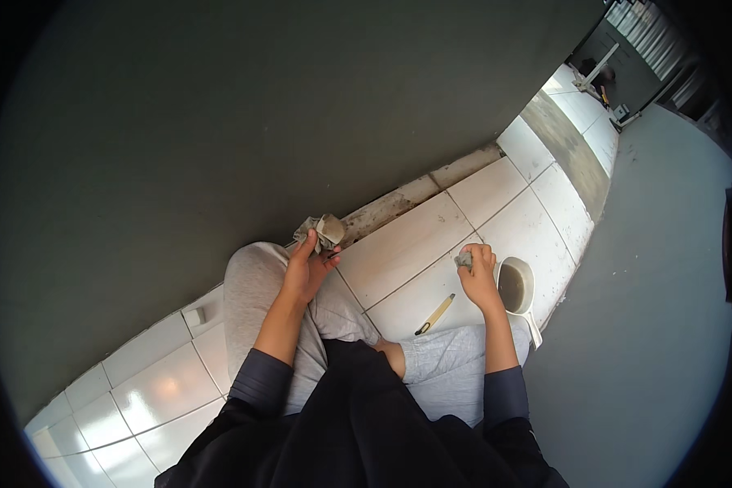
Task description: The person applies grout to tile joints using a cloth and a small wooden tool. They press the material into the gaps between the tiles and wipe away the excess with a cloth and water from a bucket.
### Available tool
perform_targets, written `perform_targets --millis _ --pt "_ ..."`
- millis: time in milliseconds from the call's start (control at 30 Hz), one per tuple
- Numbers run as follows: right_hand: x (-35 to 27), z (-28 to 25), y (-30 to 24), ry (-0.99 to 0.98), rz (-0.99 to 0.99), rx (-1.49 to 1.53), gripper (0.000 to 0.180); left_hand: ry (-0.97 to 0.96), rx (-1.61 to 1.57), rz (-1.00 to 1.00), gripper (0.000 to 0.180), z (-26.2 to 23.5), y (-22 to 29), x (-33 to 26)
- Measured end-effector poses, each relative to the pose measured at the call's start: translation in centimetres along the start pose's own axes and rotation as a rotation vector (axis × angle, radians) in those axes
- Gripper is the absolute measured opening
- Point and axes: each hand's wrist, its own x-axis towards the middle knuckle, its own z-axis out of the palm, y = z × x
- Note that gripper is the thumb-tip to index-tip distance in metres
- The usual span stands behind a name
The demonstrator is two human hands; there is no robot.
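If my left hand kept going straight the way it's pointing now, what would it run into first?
The left hand, holding a crumpled grey rag, points up toward the rough strip at the foot of the dark wall. It would probably meet that strip or the wall just behind it, though depth is hard to judge.

Both hands raised ahead — left hand (307, 272) fingers curled, right hand (480, 276) fisted, forearms extended

Stuff in right hand (477, 272) mostly hidden; far-end objs (595, 75) too small.
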Motion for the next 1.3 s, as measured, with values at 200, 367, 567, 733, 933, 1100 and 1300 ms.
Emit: perform_targets --millis 200,367,567,733,933,1100,1300 --pt "1.1 1.1 -4.3 -0.278 0.082 0.271 0.037 -0.003 -0.076 -0.010 0.037 -0.6 -0.2 0.8" --pt "1.1 2.1 -6.1 -0.259 0.146 0.316 0.041 0.033 -0.087 -0.038 0.031 -0.3 -0.3 0.7" --pt "0.8 1.3 -8.6 -0.277 0.032 0.156 0.040 0.020 -0.063 -0.052 0.033 -0.2 -0.3 0.7" --pt "1.2 0.2 -9.5 -0.293 -0.131 -0.012 0.036 0.009 -0.061 -0.057 0.032 0.0 0.0 0.6" --pt "2.2 -0.6 -8.7 -0.211 -0.153 -0.168 0.026 -0.026 -0.068 -0.064 0.031 0.0 -0.2 0.7" --pt "2.6 -1.2 -9.6 -0.224 -0.248 -0.337 0.010 0.018 -0.053 -0.072 0.032 0.3 -0.2 0.4" --pt "2.4 -1.0 -11.3 -0.323 -0.195 0.088 0.009 -0.004 -0.058 -0.065 0.031 0.1 -0.3 0.4"
